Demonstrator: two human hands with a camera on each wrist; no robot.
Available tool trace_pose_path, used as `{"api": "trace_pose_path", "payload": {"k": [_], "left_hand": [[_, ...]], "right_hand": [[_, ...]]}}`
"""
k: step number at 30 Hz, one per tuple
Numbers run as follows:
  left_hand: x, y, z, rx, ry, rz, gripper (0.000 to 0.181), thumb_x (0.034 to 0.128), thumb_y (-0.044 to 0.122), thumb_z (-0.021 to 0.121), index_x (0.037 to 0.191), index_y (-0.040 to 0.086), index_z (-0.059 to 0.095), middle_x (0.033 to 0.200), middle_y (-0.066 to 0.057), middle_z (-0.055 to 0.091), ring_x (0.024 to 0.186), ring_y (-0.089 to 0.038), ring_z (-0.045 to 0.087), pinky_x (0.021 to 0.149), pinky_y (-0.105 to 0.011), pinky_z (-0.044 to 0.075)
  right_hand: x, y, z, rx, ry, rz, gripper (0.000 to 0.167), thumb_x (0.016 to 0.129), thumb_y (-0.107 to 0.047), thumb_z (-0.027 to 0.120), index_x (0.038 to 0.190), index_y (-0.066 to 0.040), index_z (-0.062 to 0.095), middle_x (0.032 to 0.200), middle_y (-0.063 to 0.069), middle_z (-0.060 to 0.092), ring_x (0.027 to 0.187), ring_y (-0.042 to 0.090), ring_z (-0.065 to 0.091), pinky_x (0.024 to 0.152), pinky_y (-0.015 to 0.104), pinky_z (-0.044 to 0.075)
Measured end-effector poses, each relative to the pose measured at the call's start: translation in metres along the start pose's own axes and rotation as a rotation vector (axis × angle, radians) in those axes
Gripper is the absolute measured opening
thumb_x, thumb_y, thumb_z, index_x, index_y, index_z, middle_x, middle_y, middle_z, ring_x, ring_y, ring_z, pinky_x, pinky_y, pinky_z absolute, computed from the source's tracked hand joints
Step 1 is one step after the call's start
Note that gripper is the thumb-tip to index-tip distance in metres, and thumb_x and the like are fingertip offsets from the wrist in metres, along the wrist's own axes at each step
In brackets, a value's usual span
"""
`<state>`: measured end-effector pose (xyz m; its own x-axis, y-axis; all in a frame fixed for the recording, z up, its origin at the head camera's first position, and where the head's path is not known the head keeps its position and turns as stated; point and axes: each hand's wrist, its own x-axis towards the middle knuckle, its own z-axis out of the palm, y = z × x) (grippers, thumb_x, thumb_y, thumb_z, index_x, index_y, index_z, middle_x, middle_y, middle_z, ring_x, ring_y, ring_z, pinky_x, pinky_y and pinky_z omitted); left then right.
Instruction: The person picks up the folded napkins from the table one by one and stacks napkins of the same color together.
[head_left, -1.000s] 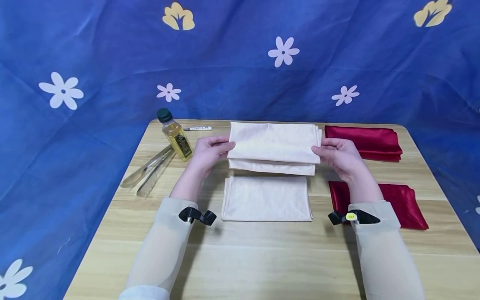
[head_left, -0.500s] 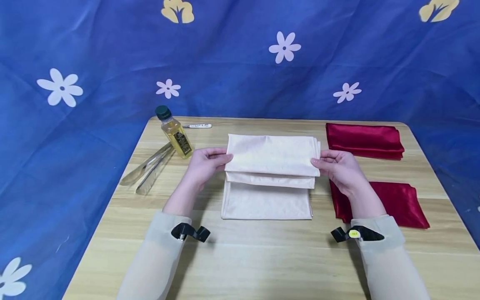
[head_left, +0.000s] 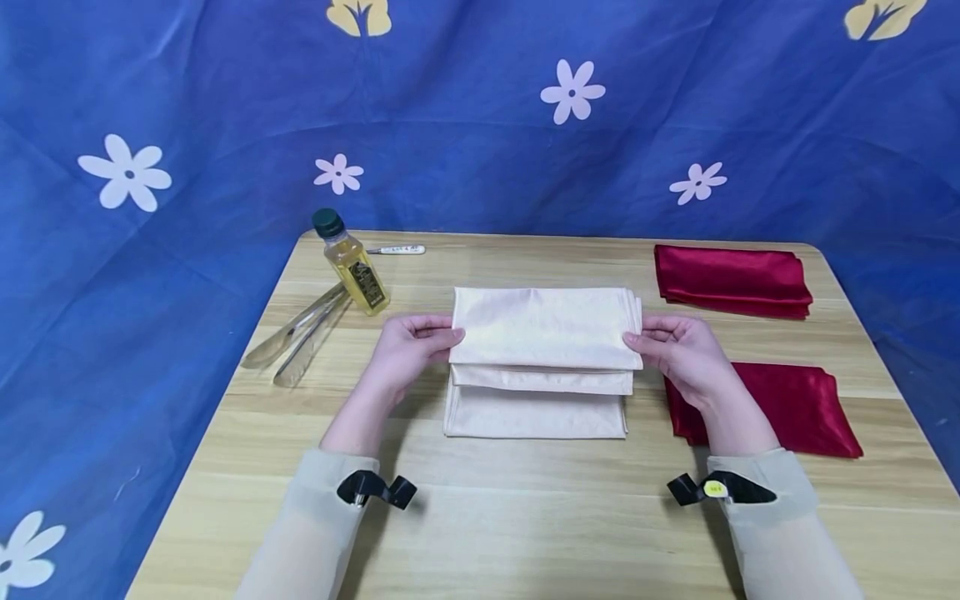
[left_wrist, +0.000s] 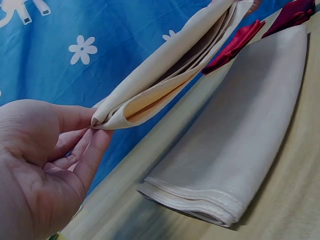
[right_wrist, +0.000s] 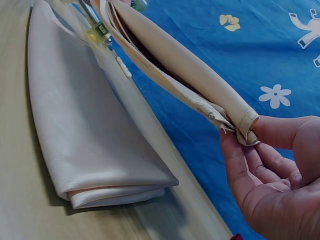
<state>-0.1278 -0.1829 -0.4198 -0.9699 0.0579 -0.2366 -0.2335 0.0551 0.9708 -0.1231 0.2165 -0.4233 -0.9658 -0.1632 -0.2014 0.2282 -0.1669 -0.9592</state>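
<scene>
Between both hands hangs a folded cream cloth (head_left: 546, 327), held raised off the table. My left hand (head_left: 405, 350) pinches its left end between thumb and fingers, as the left wrist view shows with the hand (left_wrist: 45, 155) at the cloth's corner. The right hand (head_left: 686, 354) pinches the opposite end; in the right wrist view thumb and fingers meet on the folded layers. Beneath lies a second folded cream cloth (head_left: 536, 414) on the table, its far part hidden in the head view by the held one. Loose layers gape in the held cloth (left_wrist: 165, 75).
Two folded dark red satin cloths, one far right (head_left: 731, 279) and one nearer (head_left: 798, 408), lie on the wooden table (head_left: 525, 517). On the left stand a green-capped bottle of yellow liquid (head_left: 356, 271), metal tongs (head_left: 300, 333) and a small white-handled tool (head_left: 399, 249).
Both hands have brought the held cream cloth toward the person, from behind the lying cream cloth to over its far part. The grip at both ends stays the same.
</scene>
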Motion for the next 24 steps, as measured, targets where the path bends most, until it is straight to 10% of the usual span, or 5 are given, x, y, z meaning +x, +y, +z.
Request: {"api": "trace_pose_path", "payload": {"k": [24], "left_hand": [[-0.029,-0.025,-0.004,0.045,-0.046,-0.055,0.034,0.0929,0.004,0.081,0.121,-0.012,0.068,0.106,-0.016,0.076,0.091,-0.02,0.074,0.083,-0.032,0.064]], "right_hand": [[-0.02,0.028,0.005,-0.064,-0.003,0.078,0.018,0.094,0.004,0.078,0.11,0.005,0.072,0.093,0.008,0.077,0.083,0.013,0.072,0.077,0.027,0.064]]}}
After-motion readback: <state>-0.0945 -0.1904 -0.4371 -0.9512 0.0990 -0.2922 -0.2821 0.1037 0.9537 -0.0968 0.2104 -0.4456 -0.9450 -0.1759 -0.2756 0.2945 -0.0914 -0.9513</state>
